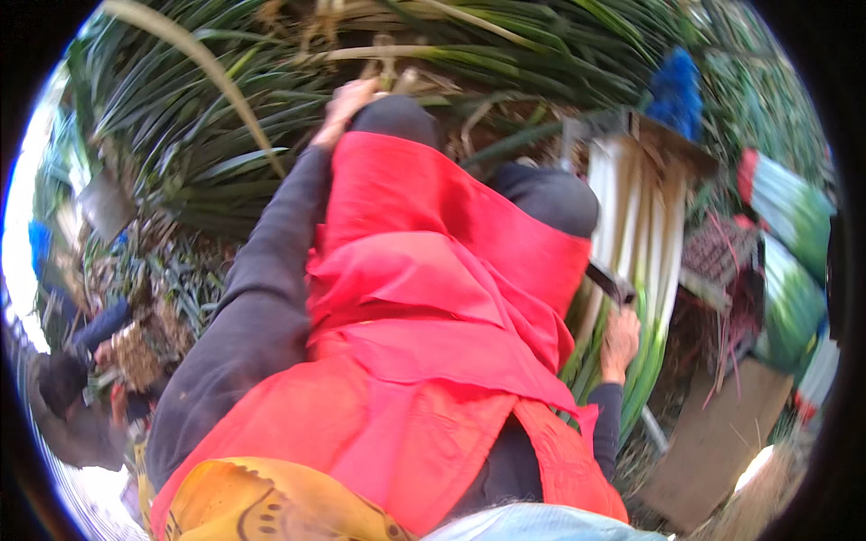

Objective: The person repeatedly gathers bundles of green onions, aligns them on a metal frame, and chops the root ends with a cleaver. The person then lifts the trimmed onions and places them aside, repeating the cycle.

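My left hand (348, 105) reaches past my left knee to a leek stalk (385, 64) in the pile in front; whether its fingers grip the stalk is hard to tell. At the right, my right hand (619, 341) is closed around the handle end of a dark tool (611, 280), perhaps a knife, whose far part passes beside the red apron (433, 284). Under that hand lies a row of long leeks (632, 216), white ends away from me and green leaves towards me. Their white ends rest against a metal frame (666, 142).
Loose leeks (237, 95) cover the ground ahead. Tied leek bundles (788, 209) lie far right, near a brown board (720, 439) and a crate-like object (720, 253). Blue material (675, 91) stands behind the frame. Another person (74, 412) is at the far left.
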A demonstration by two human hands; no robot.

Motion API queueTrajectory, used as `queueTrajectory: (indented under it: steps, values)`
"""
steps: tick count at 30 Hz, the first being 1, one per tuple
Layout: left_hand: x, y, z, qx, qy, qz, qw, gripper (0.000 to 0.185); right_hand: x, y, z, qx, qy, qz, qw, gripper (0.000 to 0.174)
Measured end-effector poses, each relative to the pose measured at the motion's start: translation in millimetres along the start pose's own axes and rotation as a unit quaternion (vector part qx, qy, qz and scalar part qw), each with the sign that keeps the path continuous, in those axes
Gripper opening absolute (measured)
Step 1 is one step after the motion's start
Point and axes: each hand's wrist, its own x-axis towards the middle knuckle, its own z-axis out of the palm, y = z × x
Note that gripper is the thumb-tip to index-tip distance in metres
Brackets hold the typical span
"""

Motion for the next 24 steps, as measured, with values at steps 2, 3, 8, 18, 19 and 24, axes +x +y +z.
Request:
queueTrajectory:
  steps: [2, 3, 8, 18, 19, 24]
  values:
    - [35.1, 15.4, 13.9, -0.09, 0.042, 0.021, 0.995, 0.039, 7.9, 4.0, 0.4, 0.033, -0.048, 0.084, 0.995, 0.019]
    - [52.3, 19.8, 18.9, -0.076, 0.049, 0.044, 0.995, 0.037, 11.6, 6.0, -0.9, 0.131, -0.089, 0.157, 0.975, 0.022]
    - [145.7, 8.5, 35.0, 0.004, 0.011, 0.092, 0.996, 0.048, 17.7, 0.9, -11.0, 0.295, 0.015, 0.093, 0.951, 0.023]
    - [212.1, -22.9, 109.4, 0.195, 0.03, 0.092, 0.976, 0.059, 30.7, -20.7, -36.3, 0.173, -0.135, 0.123, 0.968, 0.027]
    - [207.5, -20.1, 108.0, 0.22, -0.01, 0.111, 0.969, 0.058, 30.4, -21.9, -37.9, 0.166, -0.158, 0.172, 0.958, 0.027]
    - [191.0, 0.8, 56.9, 0.173, 0.023, 0.181, 0.968, 0.051, 25.9, -14.1, -28.8, 0.129, -0.13, 0.126, 0.975, 0.027]
